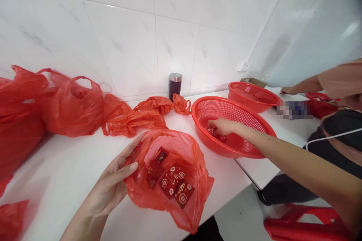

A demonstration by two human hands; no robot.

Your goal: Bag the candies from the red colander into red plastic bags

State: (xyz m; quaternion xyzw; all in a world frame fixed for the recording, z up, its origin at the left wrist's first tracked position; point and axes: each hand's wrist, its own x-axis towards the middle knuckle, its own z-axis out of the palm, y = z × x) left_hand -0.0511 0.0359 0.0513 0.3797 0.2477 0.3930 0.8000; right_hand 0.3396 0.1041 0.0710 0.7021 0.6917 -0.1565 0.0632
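Observation:
My left hand [114, 182] grips the side of a red plastic bag [141, 197], thumb on the near face, and the bag's mouth gapes toward me. Inside the bag lie several small dark-red packets [173, 180] with pale flower prints and gold characters. My right hand [222, 126] reaches down into a big red mesh basket [232, 105]. Its fingers are curled around small red printed packets [222, 138] at the basket's bottom; the fingertips are partly hidden among them.
Full red plastic bags [75, 109] stand along the left, with crumpled red bags [138, 120] beside them. A dark tumbler [175, 84] is near the wall. At right are another red basket [249, 98], a co-worker's arm [305, 83] and a red stool [299, 229].

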